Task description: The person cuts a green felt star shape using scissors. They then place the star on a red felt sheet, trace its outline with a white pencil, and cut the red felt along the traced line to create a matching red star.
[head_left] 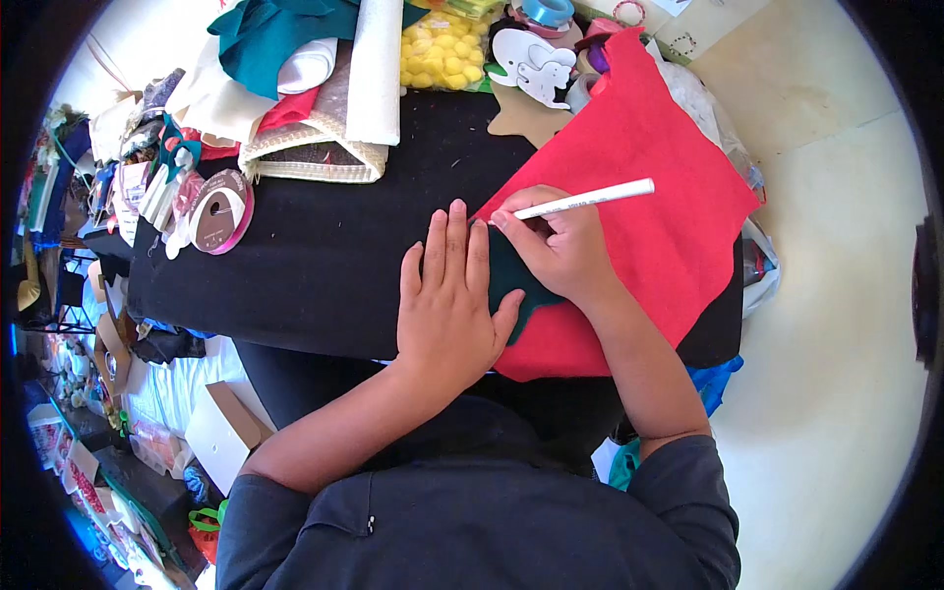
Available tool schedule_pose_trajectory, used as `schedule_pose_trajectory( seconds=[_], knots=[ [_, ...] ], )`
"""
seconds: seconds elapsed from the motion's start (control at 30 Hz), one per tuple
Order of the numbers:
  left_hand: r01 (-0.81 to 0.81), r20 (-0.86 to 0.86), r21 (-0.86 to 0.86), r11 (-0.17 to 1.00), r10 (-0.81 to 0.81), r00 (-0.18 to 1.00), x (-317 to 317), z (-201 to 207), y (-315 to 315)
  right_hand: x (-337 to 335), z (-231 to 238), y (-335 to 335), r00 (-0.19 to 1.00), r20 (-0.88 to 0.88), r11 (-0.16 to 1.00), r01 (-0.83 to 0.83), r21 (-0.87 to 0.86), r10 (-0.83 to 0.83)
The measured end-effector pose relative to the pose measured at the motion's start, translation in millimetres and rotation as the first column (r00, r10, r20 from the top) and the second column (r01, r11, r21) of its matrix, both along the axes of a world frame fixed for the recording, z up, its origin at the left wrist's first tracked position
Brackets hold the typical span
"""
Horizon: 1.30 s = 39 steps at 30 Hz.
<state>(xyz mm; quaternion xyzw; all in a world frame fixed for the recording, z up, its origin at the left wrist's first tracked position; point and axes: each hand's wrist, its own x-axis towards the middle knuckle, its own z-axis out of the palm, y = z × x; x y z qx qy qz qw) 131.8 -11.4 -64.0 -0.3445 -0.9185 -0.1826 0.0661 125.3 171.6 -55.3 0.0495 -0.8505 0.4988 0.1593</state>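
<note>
A large sheet of red felt point(654, 167) lies over the right part of the black-covered table and hangs a little past its near edge. On its left side rests a dark green felt piece point(509, 275), partly covered by both hands. My left hand point(450, 295) lies flat with fingers stretched out, its thumb on the green piece. My right hand point(562, 246) pinches a white pen point(600, 199) near its tip, close to the top edge of the green piece. The pen's rear end points right and slightly up. The exact tip contact is hard to make out.
Folded fabrics, a white roll point(376, 74) and a ribbon spool point(220, 211) crowd the table's left and back. Behind the red felt are a bag of yellow pompoms point(442, 49), a brown star shape point(528, 113) and white cutouts point(532, 61). A wall stands at right.
</note>
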Motion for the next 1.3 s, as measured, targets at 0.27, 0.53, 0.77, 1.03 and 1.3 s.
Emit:
schedule_pose_trajectory(
  seconds=[0.27,0.53,0.77,1.03,1.3],
  knots=[
    [-0.003,0.03,0.005,1.0,0.003,1.0,0,1,-1,1,-2,3,1.0,-0.007,0.999,-0.013,-0.032,0.013],
    [0.002,0.01,0.009,1.0,-0.002,1.0,0,0,0,-1,-2,0,0.999,-0.026,0.999,-0.031,-0.022,0.031],
    [0.006,0.003,-0.007,1.0,-0.006,1.0,0,2,1,1,-5,6,0.998,-0.051,0.999,-0.036,-0.011,0.036],
    [0.004,-0.024,0.003,1.0,-0.004,1.0,-3,3,-1,2,1,8,0.998,-0.036,0.999,-0.041,0.007,0.042],
    [0.044,-0.026,0.001,0.999,-0.044,0.999,-13,1,-4,1,-4,8,0.996,-0.074,0.999,-0.049,-0.021,0.047]
  ],
)
